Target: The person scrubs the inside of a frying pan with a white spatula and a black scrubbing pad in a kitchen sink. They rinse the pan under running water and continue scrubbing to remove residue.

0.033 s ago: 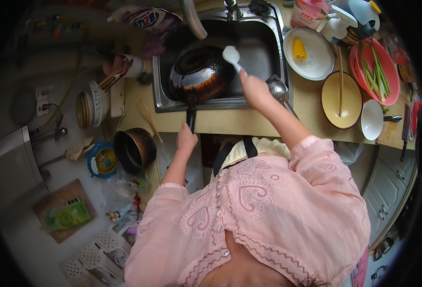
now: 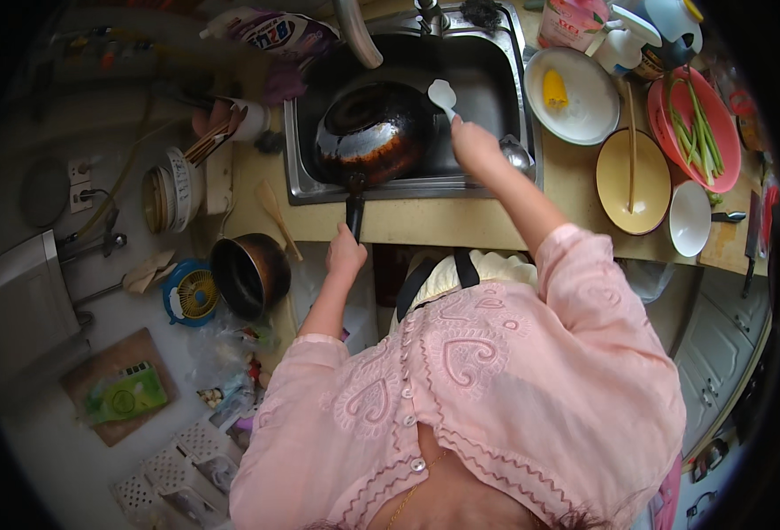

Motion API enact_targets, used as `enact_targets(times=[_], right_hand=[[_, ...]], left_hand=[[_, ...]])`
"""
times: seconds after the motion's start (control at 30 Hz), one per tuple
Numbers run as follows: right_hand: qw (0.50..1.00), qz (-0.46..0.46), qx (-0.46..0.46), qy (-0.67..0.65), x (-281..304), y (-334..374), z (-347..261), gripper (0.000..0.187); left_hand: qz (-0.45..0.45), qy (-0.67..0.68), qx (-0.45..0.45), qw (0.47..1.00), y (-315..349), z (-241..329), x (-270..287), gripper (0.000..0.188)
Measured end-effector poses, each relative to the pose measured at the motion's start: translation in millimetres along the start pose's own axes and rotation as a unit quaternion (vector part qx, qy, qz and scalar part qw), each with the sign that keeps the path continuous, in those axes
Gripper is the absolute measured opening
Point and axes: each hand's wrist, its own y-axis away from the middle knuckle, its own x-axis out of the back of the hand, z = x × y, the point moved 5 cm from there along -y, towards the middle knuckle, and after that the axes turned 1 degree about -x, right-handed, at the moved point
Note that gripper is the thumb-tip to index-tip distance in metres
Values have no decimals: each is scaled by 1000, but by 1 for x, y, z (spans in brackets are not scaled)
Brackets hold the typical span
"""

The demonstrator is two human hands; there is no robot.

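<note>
My left hand [image 2: 346,254] is closed around the black handle of a wok [image 2: 376,132]. The wok lies tilted over the sink [image 2: 487,106], its scorched brown-black underside turned up. In my right hand [image 2: 478,150] is a white tool with a rounded head [image 2: 442,94]; whether it has bristles I cannot make out. Its head is just right of the wok's rim, over the basin. Beside my right wrist, a metal ladle [image 2: 515,155] rests at the sink's right edge. A curved grey tube [image 2: 359,35] hangs above the wok, near the faucet [image 2: 429,18].
Right of the sink stand a white bowl [image 2: 575,119] with a piece of corn [image 2: 555,89], a yellow bowl [image 2: 620,185], a small white bowl [image 2: 689,221] and a pink basin [image 2: 717,168] with green stalks. A dark pot [image 2: 248,276] and wooden spatula [image 2: 277,216] are at left.
My right hand has moved slightly to the right with the white tool, away from the wok. The left hand still grips the wok's handle.
</note>
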Motion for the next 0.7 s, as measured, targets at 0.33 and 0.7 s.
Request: enact_targets(times=[0.33,0.7], right_hand=[[997,8,56,58,2,49,-44,32],[995,-61,65,-34,7,65,-36,51]], left_hand=[[15,3,4,1000,3,-4,0,34],[15,13,1,1000,2,-10,-4,37]])
